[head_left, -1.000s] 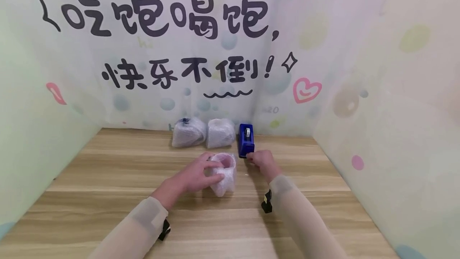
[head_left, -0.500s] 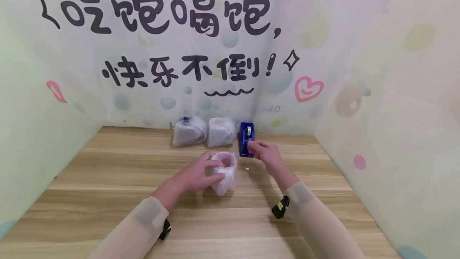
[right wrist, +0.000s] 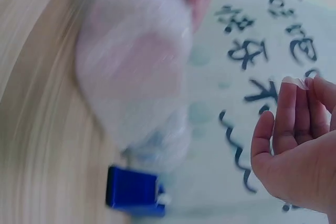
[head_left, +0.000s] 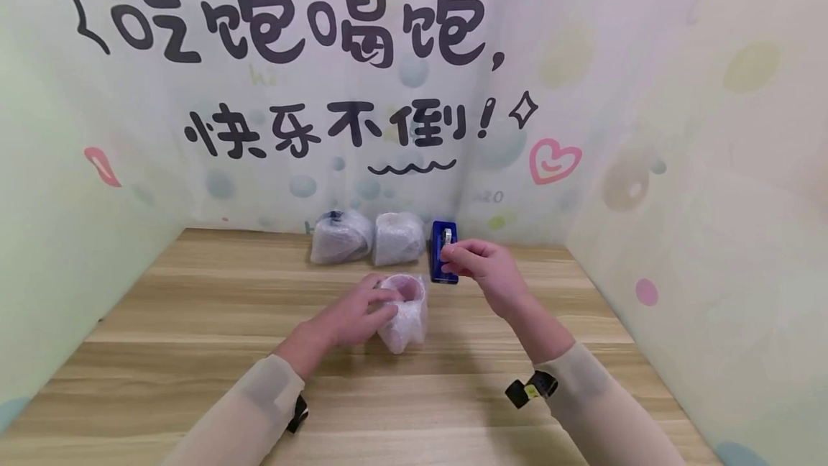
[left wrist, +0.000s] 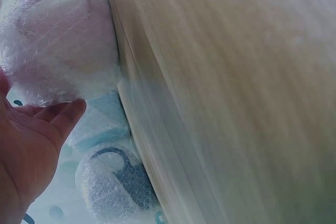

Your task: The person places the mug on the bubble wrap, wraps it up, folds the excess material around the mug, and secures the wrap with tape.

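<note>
A pink mug [head_left: 406, 328] wrapped in bubble wrap stands on the table, its open mouth upward in the head view. My left hand [head_left: 352, 316] grips its left side, thumb and fingers around the rim and wrap. The mug's handle shows through the plastic in the left wrist view. My right hand [head_left: 494, 279] is raised to the right of the mug, in front of the blue tape dispenser [head_left: 437, 266]. Between thumb and fingertips it pinches a small strip of clear tape [right wrist: 295, 82], seen in the right wrist view.
Two more bubble-wrapped items, a left one [head_left: 341, 241] and a right one [head_left: 399, 241], stand by the back wall. The left one shows a dark handle in the left wrist view. Printed walls bound the wooden table [head_left: 226, 380] at the back and sides.
My right hand has risen from the front of the tape dispenser and come back towards me and rightward, with tape in its fingers. The left hand and mug have barely moved.
</note>
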`<action>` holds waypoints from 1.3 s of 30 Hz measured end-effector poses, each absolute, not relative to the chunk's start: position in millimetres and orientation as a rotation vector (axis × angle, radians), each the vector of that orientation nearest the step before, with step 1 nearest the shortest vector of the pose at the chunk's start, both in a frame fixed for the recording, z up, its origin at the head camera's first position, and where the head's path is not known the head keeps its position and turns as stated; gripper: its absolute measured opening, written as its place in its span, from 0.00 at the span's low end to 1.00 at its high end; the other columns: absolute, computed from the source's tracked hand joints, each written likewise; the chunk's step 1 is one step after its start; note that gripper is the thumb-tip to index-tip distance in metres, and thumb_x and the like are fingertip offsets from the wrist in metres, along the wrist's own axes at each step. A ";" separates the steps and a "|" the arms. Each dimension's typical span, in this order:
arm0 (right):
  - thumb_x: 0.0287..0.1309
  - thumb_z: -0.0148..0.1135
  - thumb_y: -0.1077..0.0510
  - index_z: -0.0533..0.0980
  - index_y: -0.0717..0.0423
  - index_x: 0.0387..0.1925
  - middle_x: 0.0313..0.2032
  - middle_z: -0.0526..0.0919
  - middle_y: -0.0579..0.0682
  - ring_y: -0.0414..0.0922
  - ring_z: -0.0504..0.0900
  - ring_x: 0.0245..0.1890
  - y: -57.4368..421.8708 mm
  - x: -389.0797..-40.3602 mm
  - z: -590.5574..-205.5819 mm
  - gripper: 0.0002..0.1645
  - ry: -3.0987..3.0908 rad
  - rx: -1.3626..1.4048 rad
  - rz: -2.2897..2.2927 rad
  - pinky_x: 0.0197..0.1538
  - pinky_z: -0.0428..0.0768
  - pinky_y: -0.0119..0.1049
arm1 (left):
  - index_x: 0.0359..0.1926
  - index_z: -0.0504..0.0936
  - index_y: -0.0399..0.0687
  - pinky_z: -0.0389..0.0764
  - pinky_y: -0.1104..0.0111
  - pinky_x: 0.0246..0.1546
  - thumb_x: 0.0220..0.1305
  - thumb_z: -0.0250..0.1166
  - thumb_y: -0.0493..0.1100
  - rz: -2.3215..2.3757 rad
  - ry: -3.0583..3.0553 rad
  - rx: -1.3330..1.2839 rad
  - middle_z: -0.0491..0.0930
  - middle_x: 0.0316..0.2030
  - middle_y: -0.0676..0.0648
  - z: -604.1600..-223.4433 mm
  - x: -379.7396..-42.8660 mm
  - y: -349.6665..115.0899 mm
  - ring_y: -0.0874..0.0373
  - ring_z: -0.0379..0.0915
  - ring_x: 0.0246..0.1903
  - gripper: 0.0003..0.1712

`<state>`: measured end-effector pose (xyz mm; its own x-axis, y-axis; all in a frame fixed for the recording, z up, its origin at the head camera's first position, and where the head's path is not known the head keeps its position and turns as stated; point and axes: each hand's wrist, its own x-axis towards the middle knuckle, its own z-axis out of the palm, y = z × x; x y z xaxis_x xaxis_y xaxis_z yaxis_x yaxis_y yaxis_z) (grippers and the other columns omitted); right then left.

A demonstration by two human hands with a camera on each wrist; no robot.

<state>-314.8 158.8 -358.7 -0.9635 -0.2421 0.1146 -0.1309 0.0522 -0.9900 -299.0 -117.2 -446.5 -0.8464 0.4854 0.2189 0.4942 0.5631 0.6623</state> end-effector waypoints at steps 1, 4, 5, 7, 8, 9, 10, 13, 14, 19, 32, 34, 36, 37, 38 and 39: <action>0.76 0.67 0.59 0.89 0.52 0.39 0.37 0.92 0.42 0.39 0.91 0.38 156.1 -311.1 -355.9 0.08 2.198 -0.410 -2.066 0.56 0.88 0.34 | 0.61 0.90 0.51 0.73 0.42 0.76 0.81 0.59 0.49 -1.184 -2.755 -0.875 0.73 0.73 0.40 -446.7 -299.4 -117.5 0.41 0.71 0.73 0.19; 0.77 0.65 0.60 0.88 0.50 0.37 0.37 0.91 0.43 0.40 0.90 0.39 145.9 -302.2 -350.4 0.10 2.127 -0.440 -2.054 0.57 0.88 0.35 | 0.61 0.90 0.50 0.73 0.42 0.75 0.82 0.57 0.47 -1.182 -2.740 -0.886 0.74 0.73 0.40 -446.4 -299.8 -118.4 0.41 0.71 0.72 0.19; 0.78 0.65 0.59 0.88 0.50 0.37 0.37 0.91 0.43 0.40 0.90 0.39 142.4 -300.4 -350.1 0.10 2.116 -0.445 -2.043 0.58 0.88 0.35 | 0.61 0.90 0.51 0.73 0.42 0.75 0.82 0.56 0.48 -1.177 -2.745 -0.883 0.74 0.72 0.40 -446.4 -300.0 -118.3 0.41 0.71 0.72 0.19; 0.78 0.65 0.59 0.87 0.50 0.38 0.38 0.91 0.44 0.40 0.90 0.40 135.6 -298.9 -350.6 0.09 2.091 -0.450 -2.026 0.59 0.88 0.36 | 0.61 0.90 0.52 0.74 0.41 0.75 0.83 0.56 0.48 -1.176 -2.766 -0.865 0.73 0.72 0.40 -446.1 -299.7 -117.6 0.41 0.71 0.72 0.20; 0.78 0.65 0.59 0.87 0.51 0.38 0.38 0.91 0.44 0.41 0.90 0.41 131.8 -298.7 -351.2 0.09 2.082 -0.446 -2.022 0.59 0.88 0.36 | 0.62 0.90 0.53 0.74 0.41 0.75 0.83 0.56 0.49 -1.178 -2.777 -0.855 0.73 0.72 0.41 -445.7 -299.2 -117.2 0.41 0.71 0.72 0.20; 0.78 0.65 0.59 0.87 0.51 0.39 0.39 0.91 0.44 0.41 0.90 0.41 128.4 -300.1 -353.3 0.08 2.079 -0.446 -2.016 0.59 0.88 0.36 | 0.62 0.90 0.53 0.74 0.41 0.75 0.83 0.56 0.49 -1.184 -2.788 -0.845 0.73 0.73 0.41 -445.3 -298.9 -116.7 0.42 0.71 0.71 0.20; 0.78 0.65 0.59 0.87 0.51 0.39 0.38 0.91 0.44 0.41 0.90 0.41 124.8 -302.2 -355.5 0.08 2.078 -0.443 -2.012 0.59 0.88 0.36 | 0.62 0.90 0.53 0.74 0.41 0.75 0.83 0.56 0.49 -1.189 -2.795 -0.834 0.72 0.73 0.41 -445.0 -298.4 -116.1 0.42 0.71 0.71 0.20; 0.78 0.65 0.59 0.87 0.50 0.39 0.36 0.90 0.43 0.41 0.90 0.40 115.4 -312.1 -364.9 0.09 2.064 -0.433 -2.023 0.58 0.87 0.35 | 0.63 0.90 0.52 0.75 0.41 0.74 0.82 0.56 0.48 -1.186 -2.789 -0.833 0.72 0.72 0.41 -445.2 -297.4 -115.2 0.41 0.72 0.71 0.21; 0.78 0.65 0.59 0.87 0.50 0.38 0.36 0.90 0.42 0.40 0.90 0.40 112.9 -316.4 -369.1 0.09 2.059 -0.425 -2.033 0.58 0.88 0.35 | 0.63 0.90 0.51 0.75 0.41 0.74 0.82 0.56 0.48 -1.180 -2.780 -0.840 0.73 0.72 0.40 -445.7 -297.2 -114.9 0.41 0.72 0.71 0.21; 0.77 0.66 0.59 0.87 0.52 0.39 0.34 0.91 0.43 0.40 0.90 0.37 105.8 -332.5 -383.4 0.08 2.060 -0.370 -2.076 0.53 0.89 0.34 | 0.63 0.89 0.49 0.74 0.42 0.74 0.83 0.54 0.49 -1.162 -2.758 -0.872 0.74 0.70 0.41 -447.5 -296.9 -114.4 0.41 0.72 0.71 0.23; 0.77 0.68 0.56 0.87 0.60 0.46 0.37 0.92 0.46 0.41 0.90 0.39 101.2 -344.2 -390.9 0.10 2.105 -0.323 -2.083 0.50 0.89 0.34 | 0.55 0.93 0.55 0.75 0.43 0.74 0.79 0.64 0.63 -1.224 -2.807 -0.714 0.73 0.74 0.41 -442.7 -295.2 -105.1 0.41 0.72 0.72 0.22; 0.76 0.68 0.56 0.87 0.61 0.48 0.39 0.92 0.48 0.41 0.90 0.39 99.8 -344.5 -391.8 0.11 2.120 -0.322 -2.074 0.50 0.89 0.34 | 0.53 0.94 0.55 0.77 0.43 0.73 0.78 0.65 0.62 -1.231 -2.799 -0.692 0.74 0.73 0.40 -442.1 -294.9 -103.1 0.42 0.73 0.71 0.21; 0.76 0.69 0.56 0.87 0.62 0.48 0.41 0.93 0.52 0.42 0.90 0.40 98.5 -345.6 -392.9 0.11 2.142 -0.325 -2.065 0.51 0.88 0.34 | 0.52 0.94 0.55 0.77 0.43 0.72 0.77 0.66 0.62 -1.235 -2.797 -0.675 0.74 0.73 0.40 -441.3 -294.7 -102.0 0.41 0.73 0.70 0.21; 0.75 0.69 0.56 0.87 0.61 0.47 0.43 0.93 0.54 0.42 0.90 0.41 98.0 -346.3 -393.5 0.11 2.156 -0.323 -2.059 0.51 0.88 0.34 | 0.52 0.95 0.55 0.77 0.44 0.72 0.76 0.67 0.62 -1.231 -2.799 -0.669 0.74 0.73 0.40 -441.1 -294.7 -101.8 0.41 0.73 0.71 0.21; 0.75 0.70 0.55 0.88 0.60 0.47 0.44 0.93 0.55 0.43 0.90 0.41 97.6 -347.1 -394.2 0.11 2.171 -0.321 -2.053 0.51 0.88 0.35 | 0.52 0.94 0.55 0.77 0.43 0.73 0.76 0.67 0.62 -1.224 -2.803 -0.666 0.74 0.73 0.40 -440.9 -294.8 -101.8 0.41 0.73 0.71 0.21; 0.74 0.71 0.55 0.88 0.60 0.46 0.44 0.93 0.55 0.44 0.90 0.42 97.5 -348.3 -395.1 0.11 2.186 -0.318 -2.046 0.51 0.88 0.35 | 0.54 0.94 0.55 0.76 0.43 0.73 0.75 0.69 0.63 -1.218 -2.812 -0.657 0.73 0.74 0.40 -441.0 -294.8 -102.0 0.41 0.72 0.71 0.22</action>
